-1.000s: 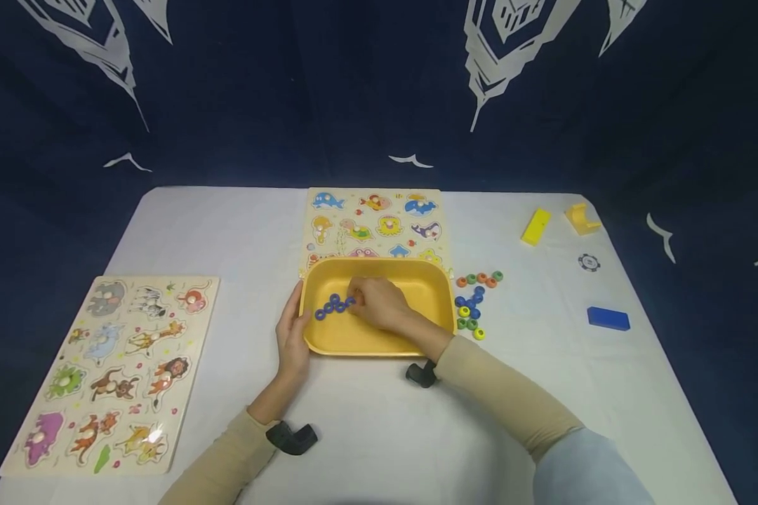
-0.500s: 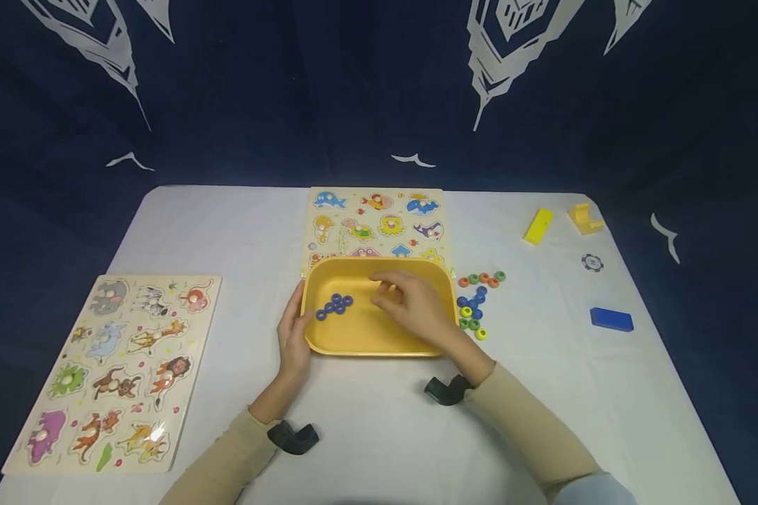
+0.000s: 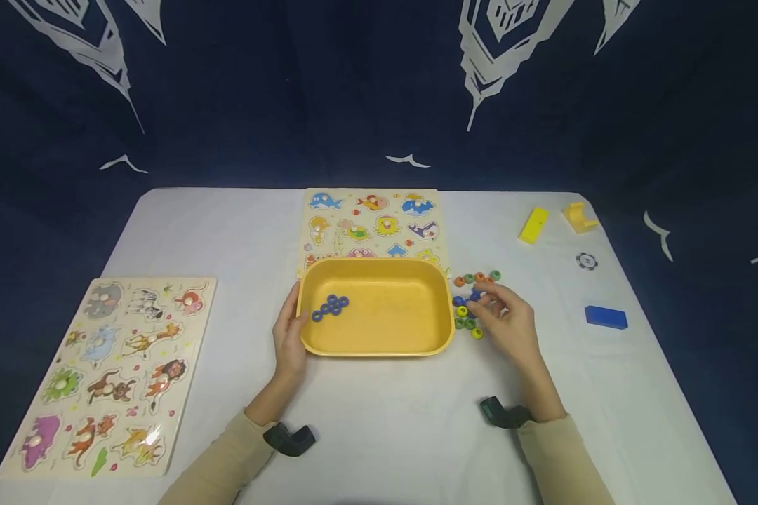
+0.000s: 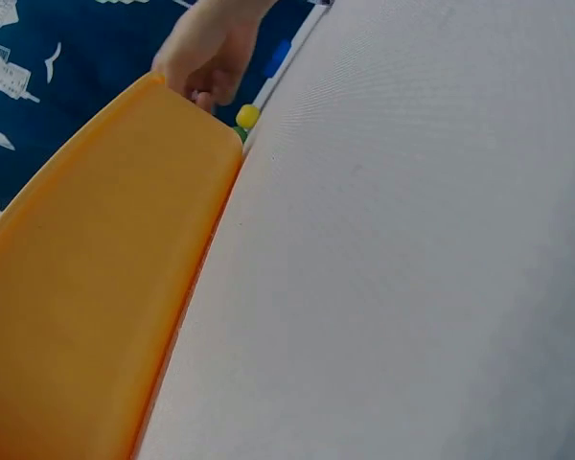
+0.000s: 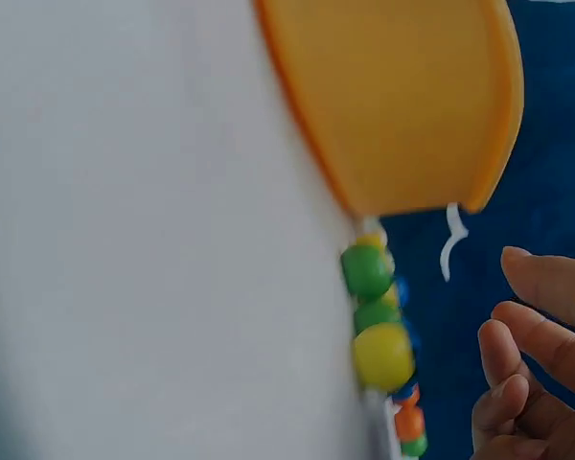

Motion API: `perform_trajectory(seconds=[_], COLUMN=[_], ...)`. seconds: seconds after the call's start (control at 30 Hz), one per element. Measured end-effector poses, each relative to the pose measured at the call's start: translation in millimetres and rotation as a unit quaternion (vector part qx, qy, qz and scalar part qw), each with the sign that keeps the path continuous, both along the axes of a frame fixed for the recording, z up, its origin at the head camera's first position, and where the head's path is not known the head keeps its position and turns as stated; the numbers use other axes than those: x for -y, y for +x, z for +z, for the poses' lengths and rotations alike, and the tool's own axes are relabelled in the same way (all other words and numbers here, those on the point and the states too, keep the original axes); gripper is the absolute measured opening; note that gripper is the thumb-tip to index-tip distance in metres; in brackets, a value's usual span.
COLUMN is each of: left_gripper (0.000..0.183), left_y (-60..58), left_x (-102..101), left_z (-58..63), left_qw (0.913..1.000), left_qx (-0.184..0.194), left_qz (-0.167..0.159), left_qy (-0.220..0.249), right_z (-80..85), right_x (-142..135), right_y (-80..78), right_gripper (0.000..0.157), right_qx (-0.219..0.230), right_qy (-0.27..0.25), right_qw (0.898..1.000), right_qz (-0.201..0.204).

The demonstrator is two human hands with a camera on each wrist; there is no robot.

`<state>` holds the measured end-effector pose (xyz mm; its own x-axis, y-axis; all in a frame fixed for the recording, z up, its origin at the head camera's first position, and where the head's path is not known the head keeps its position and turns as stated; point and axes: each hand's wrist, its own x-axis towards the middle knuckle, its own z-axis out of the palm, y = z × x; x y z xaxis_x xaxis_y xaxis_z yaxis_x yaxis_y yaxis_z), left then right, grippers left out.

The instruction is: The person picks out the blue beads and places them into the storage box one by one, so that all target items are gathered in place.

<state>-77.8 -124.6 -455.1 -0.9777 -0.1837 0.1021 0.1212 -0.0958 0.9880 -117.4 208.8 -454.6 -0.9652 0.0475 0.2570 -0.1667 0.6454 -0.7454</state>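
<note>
My left hand [image 3: 289, 340] holds the left side of a yellow tray [image 3: 379, 344], thumb at the rim and fingers along the outer wall. Several blue beads [image 3: 331, 301] lie together in the tray's left half. To the right of the tray, my right hand [image 3: 508, 319] hovers over loose beads, its thumb and forefinger parted beside the blue ones [image 3: 458, 301]. Yellow beads [image 5: 383, 356] and green beads [image 5: 366, 271] show in the right wrist view, with the fingers [image 5: 546, 286] apart from them. Part of the blue group is hidden by my fingertips.
An animal puzzle board [image 3: 110, 379] lies at the left, and a sea-animal board [image 3: 379, 217] sits behind the tray, partly covered by it. Toward the right are a yellow block [image 3: 533, 225], a yellow bracket-shaped piece [image 3: 580, 218], a poker chip [image 3: 587, 261] and a blue block [image 3: 606, 317].
My right hand has let go of a blue bead in the tray, then moved right, out over the loose beads. The left hand has stayed at the tray's side.
</note>
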Motion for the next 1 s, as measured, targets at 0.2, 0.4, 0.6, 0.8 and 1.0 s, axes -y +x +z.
perform_trajectory(seconds=[0.2, 0.4, 0.6, 0.8, 1.0], left_gripper=[0.053, 0.053, 0.053, 0.053, 0.053], left_y=[-0.4, -0.5, -0.6, -0.8, -0.5], left_x=[1, 1, 0, 0, 1], left_z=[-2.3, -2.9, -3.3, -3.6, -2.8], left_qw=[1.0000, 1.0000, 1.0000, 0.9999, 1.0000], left_qx=[0.003, -0.003, -0.007, -0.010, -0.008], left_qz=[-0.001, -0.001, -0.002, -0.007, -0.004], left_qy=[0.007, 0.004, 0.005, 0.004, -0.003], right_z=[-14.5, -18.6, -19.5, -8.2, 26.4], right_x=[-8, -7, -7, -8, 22], right_y=[5.0, 3.2, 1.6, -1.6, -11.0], right_gripper=[0.031, 0.027, 0.023, 0.027, 0.026], right_qx=[0.063, 0.103, 0.106, 0.058, -0.006], right_qy=[0.025, 0.064, 0.079, 0.058, 0.067], right_qw=[0.997, 0.991, 0.990, 0.996, 0.997], right_qz=[-0.040, -0.054, -0.048, -0.042, 0.042])
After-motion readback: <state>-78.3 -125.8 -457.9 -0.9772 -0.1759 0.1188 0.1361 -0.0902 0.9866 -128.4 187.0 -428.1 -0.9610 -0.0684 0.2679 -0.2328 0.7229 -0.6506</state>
